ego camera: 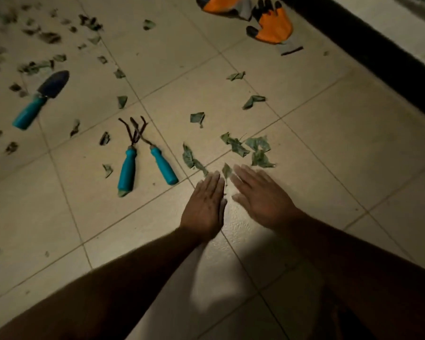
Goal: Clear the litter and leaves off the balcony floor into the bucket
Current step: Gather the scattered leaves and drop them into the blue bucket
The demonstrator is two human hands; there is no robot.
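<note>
Left hand: the left hand (205,204) lies palm down over the tiled floor (329,148), fingers straight and pressed together, holding nothing; whether it touches the tile cannot be told.
Right hand: the right hand (260,195) lies palm down just beside the left one, fingers straight and slightly spread, holding nothing; its outline is blurred.
Gap between hands: one small leaf piece (227,170) sits between the fingertips of both hands.
Leaf cluster: a cluster of green leaf pieces (255,149) lies on the floor just beyond the right hand's fingertips.
Long leaf: a long leaf piece (190,158) lies just beyond the left hand's fingertips, crossing a grout line.
Scattered leaves: further leaves (252,101) are spread singly across the middle tiles; a denser scatter (42,35) covers the upper left of the floor.
Bucket: not in view.
Hand rake: a three-pronged rake (129,158) with a teal handle lies flat, left of the hands.
Second tool: a second teal-handled tool (161,161) lies just beside the rake, their metal ends crossing; the shape of its head cannot be told.
Trowel: a trowel (39,100) with a dark blade and teal handle lies well apart, at the left.
Gloves: a pair of orange and black work gloves (272,25) lies at the top, near the dark threshold (378,55).
</note>
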